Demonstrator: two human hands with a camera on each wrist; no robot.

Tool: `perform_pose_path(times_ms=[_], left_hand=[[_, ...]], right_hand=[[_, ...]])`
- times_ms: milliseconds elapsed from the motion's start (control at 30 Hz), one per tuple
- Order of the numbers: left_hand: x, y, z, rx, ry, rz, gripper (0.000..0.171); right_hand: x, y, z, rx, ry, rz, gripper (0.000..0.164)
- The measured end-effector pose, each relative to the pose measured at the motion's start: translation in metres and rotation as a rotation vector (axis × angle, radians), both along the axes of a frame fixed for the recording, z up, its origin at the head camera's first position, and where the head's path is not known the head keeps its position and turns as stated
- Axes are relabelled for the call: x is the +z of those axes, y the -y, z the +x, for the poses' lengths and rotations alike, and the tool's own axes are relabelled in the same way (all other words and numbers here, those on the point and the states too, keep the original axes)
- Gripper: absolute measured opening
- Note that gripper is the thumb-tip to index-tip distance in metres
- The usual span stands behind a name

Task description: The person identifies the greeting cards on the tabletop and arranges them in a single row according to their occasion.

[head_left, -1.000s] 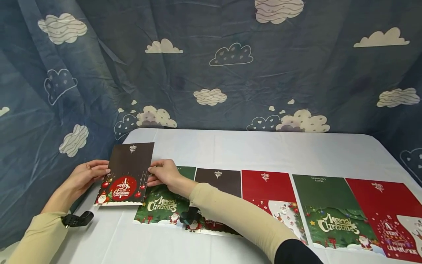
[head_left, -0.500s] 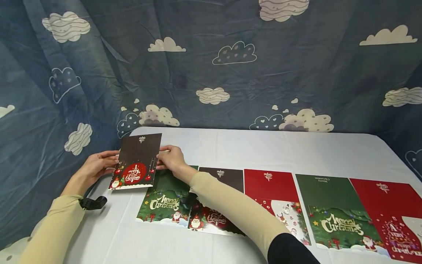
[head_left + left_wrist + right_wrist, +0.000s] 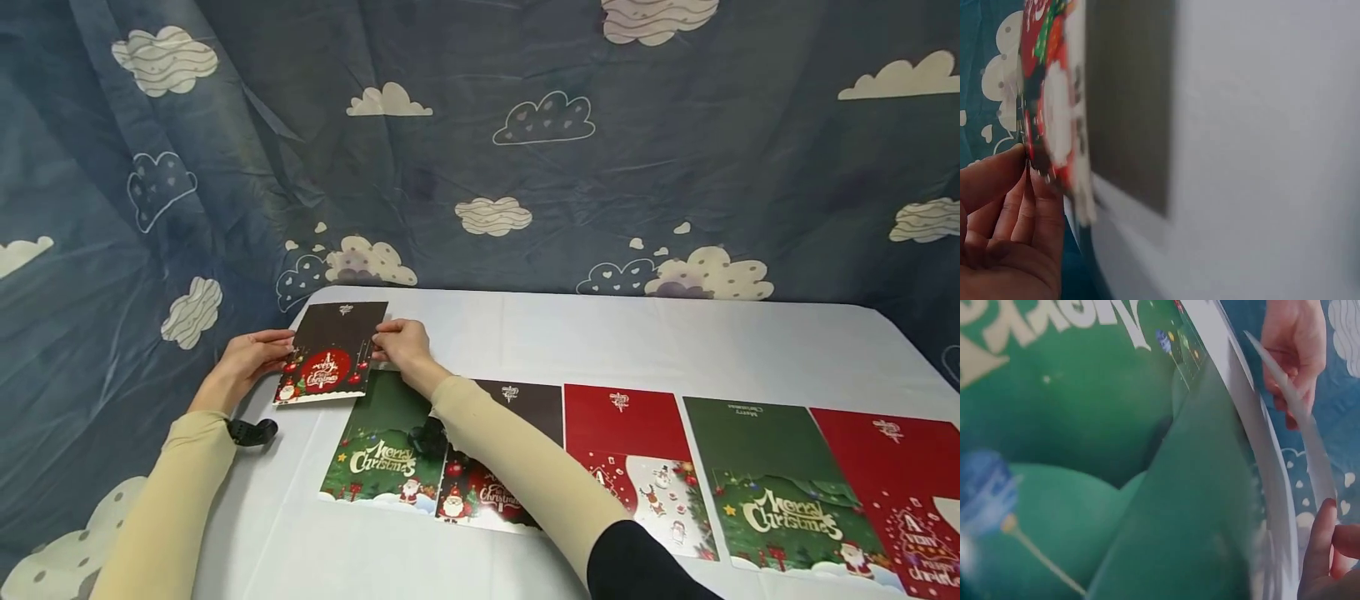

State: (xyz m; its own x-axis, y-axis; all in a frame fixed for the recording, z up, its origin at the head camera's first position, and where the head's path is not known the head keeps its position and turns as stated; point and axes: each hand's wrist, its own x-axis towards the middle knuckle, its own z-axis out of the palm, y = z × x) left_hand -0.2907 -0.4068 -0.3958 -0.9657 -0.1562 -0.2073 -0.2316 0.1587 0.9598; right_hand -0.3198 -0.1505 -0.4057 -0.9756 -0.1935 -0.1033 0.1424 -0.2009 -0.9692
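Observation:
A dark brown Christmas card [image 3: 335, 333] with a red round greeting hovers over the far left of the table. My left hand [image 3: 251, 358] pinches its left edge, and my right hand [image 3: 407, 348] pinches its right edge. In the left wrist view, the thumb and fingers of the left hand [image 3: 1007, 219] grip the card [image 3: 1054, 112], whose shadow falls on the white cloth. Edge-on in the right wrist view, the card [image 3: 1304, 425] spans between both hands. Just below the right hand lies a green Merry Christmas card [image 3: 386, 454], partly covered by the held card.
A row of cards lies on the white table [image 3: 375, 550]: another dark brown card [image 3: 525, 408] partly behind my right sleeve, a red card [image 3: 618, 421], a second green card [image 3: 757, 442] and a second red card [image 3: 892, 454]. A cloud-patterned curtain [image 3: 420, 175] hangs behind.
Both hands have carried the dark brown card away toward the back edge and a little to the right. The cards in the row stay put; the view has shifted slightly.

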Motion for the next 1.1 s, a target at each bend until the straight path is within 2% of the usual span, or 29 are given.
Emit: perform_pose_path(times_ms=[200,367,567,600,733,867,967,1100], left_hand=[[-0.001,-0.004,-0.013,-0.022,0.02,-0.008,0.051],[0.0,-0.005,-0.017,-0.047,0.04,-0.041,0.05],[-0.004,-0.005,-0.027,-0.092,-0.01,-0.06,0.049],[-0.005,-0.004,-0.029,-0.097,-0.031,-0.027,0.046],[-0.003,-0.008,-0.03,-0.076,-0.064,-0.031,0.046],[0.002,-0.013,-0.031,-0.036,-0.041,-0.076,0.048],[0.005,-0.014,-0.032,-0.016,-0.014,-0.064,0.046],[0.009,-0.012,-0.033,0.002,0.006,0.001,0.046]], right_hand=[[-0.006,-0.002,-0.005,-0.013,-0.017,0.064,0.023],[-0.002,-0.005,-0.008,0.018,-0.025,0.076,0.037],[0.001,-0.004,-0.013,0.038,-0.017,0.091,0.045],[0.001,-0.004,-0.014,0.033,-0.018,0.091,0.045],[-0.001,-0.003,-0.016,0.004,-0.037,0.084,0.043],[-0.002,-0.003,-0.017,-0.009,-0.05,0.078,0.04],[-0.002,-0.003,-0.018,-0.003,-0.053,0.077,0.041],[-0.002,0.001,-0.02,0.01,-0.055,0.077,0.042]])
